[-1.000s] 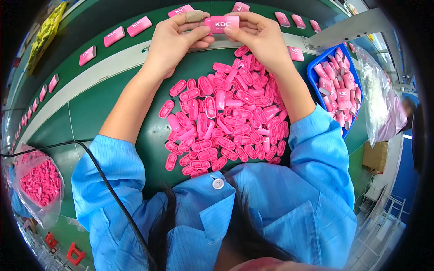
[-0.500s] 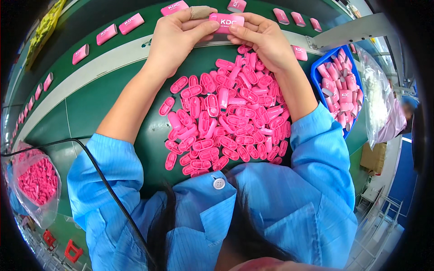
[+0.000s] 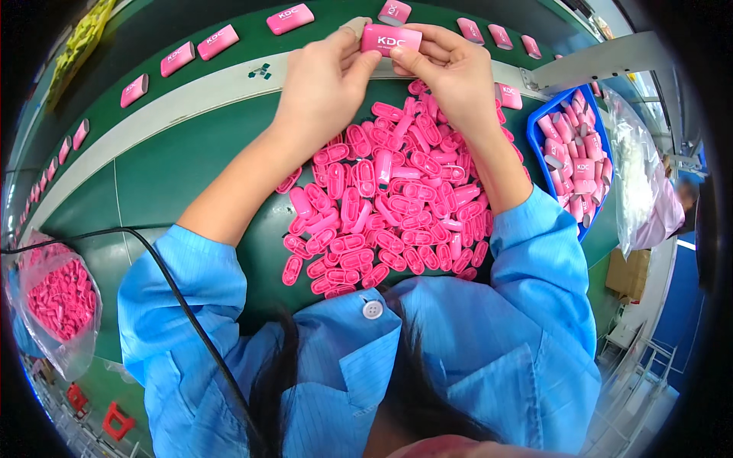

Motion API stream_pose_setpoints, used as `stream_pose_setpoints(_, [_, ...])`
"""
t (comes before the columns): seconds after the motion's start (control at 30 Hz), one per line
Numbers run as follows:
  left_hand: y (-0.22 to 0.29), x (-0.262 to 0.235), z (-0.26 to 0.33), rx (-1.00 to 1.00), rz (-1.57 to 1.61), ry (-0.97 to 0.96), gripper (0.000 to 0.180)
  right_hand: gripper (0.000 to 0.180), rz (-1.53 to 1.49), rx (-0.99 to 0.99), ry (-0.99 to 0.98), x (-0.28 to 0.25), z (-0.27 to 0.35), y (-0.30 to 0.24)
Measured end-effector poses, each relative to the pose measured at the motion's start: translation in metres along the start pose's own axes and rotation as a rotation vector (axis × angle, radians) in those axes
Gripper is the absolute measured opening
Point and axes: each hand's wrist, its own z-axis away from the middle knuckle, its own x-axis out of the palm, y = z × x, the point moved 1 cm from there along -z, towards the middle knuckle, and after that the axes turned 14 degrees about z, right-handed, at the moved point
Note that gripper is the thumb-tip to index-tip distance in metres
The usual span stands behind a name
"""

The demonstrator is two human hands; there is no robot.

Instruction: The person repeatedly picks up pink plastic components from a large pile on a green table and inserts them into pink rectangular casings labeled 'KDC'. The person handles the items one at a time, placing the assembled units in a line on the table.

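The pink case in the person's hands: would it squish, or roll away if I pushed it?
The pink case is probably stiff: its edges look straight between the left hand and right hand. It would likely slide rather than roll, being broad and flattish. Its surface looks smooth, so it might be a little slippery.

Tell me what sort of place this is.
Probably a factory assembly line: pink cases spaced along what looks like a green belt, a heap of pink oval parts, and a filled blue bin.
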Motion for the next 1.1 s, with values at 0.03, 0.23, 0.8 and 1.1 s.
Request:
stream_pose_setpoints(0.03, [0.006, 0.0, 0.001, -0.139, -0.126, -0.05, 0.041, 0.037, 0.011, -0.009, 0.011, 0.001, 0.0, 0.0])
stream_pose_setpoints(0.23, [0.024, -0.004, -0.003, -0.046, -0.441, -0.092, 0.046, 0.035, 0.048, -0.032, 0.023, 0.01, -0.006, -0.005])
stream_pose_setpoints(0.8, [0.085, -0.05, 0.131, -0.092, -0.731, -0.718, 0.098, 0.032, 0.643, -0.217, -0.193, -0.005, -0.037, -0.036])
stream_pose_setpoints(1.1, [0.043, -0.05, 0.067, 0.048, -0.618, -0.735, 0.093, 0.029, 0.811, -0.135, -0.035, -0.022, -0.083, 0.021])
